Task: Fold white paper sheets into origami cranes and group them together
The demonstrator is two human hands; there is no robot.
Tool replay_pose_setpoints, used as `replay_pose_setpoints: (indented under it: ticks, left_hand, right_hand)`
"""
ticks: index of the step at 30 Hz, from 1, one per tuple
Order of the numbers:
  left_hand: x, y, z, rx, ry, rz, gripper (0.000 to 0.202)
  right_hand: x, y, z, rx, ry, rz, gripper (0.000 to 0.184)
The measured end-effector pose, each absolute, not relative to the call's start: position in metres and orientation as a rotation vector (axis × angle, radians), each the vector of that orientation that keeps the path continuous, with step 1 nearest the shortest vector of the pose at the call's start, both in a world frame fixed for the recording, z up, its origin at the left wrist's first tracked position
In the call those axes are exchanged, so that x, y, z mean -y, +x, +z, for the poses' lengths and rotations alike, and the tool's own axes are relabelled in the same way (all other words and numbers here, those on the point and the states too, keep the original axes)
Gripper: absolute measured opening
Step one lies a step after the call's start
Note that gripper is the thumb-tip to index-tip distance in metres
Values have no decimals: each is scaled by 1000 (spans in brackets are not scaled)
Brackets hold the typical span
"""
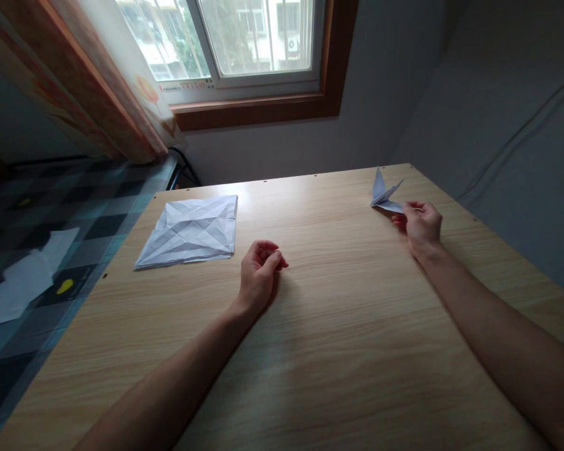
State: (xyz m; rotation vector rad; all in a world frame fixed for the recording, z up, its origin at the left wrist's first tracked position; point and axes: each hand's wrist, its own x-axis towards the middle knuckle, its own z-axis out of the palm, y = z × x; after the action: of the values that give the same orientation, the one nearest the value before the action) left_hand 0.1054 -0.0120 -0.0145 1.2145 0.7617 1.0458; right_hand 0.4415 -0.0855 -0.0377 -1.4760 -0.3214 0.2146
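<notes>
Two hands are over the table point(329, 338), well apart, and only one has anything visible in its grip. The right hand point(423, 227) pinches one end of the folded paper point(383, 199) between thumb and fingers, near the far right corner; two pointed flaps stand up and fan apart on the side away from the hand. Whether the folded paper's lower edge rests on the wood or hangs just above it, I cannot tell. The left hand point(257, 272) lies nearer the middle, its fingers loosely curled toward the thumb with nothing showing between them; whether the tips meet is unclear. Just beyond it, to the left, creased sheets point(195, 228) lie flat, untouched, and more paper point(28, 282) lies on the checked cloth point(136, 181) beside the table. The step in hand looks like handling the finished-looking fold at that corner; one frame does not settle whether it is being set down or picked up. Either way, the next move calls for a light pinch and a level wrist, since thin flaps would probably crumple under a hard squeeze, and for keeping the fingertips off the upright points.
</notes>
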Motion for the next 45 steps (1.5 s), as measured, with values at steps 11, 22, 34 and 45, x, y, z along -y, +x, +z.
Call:
replay_pose_setpoints:
  ticks: [11, 22, 34, 45]
  left_hand:
    - [13, 105, -13, -772, 1223, 1053, 21]
    - [15, 103, -10, -784, 1283, 1056, 19]
    - [-15, 79, -3, -1014, 1964, 1148, 18]
    - [-82, 19, -7, -1806, 2634, 296, 70]
  right_hand:
    - [87, 444, -49, 529, -1757, -73, 33]
    - [91, 446, -54, 878, -2012, -188, 43]
    - [93, 460, -63, 613, -2071, -334, 43]
    - [101, 446, -54, 648, -1880, -548, 43]
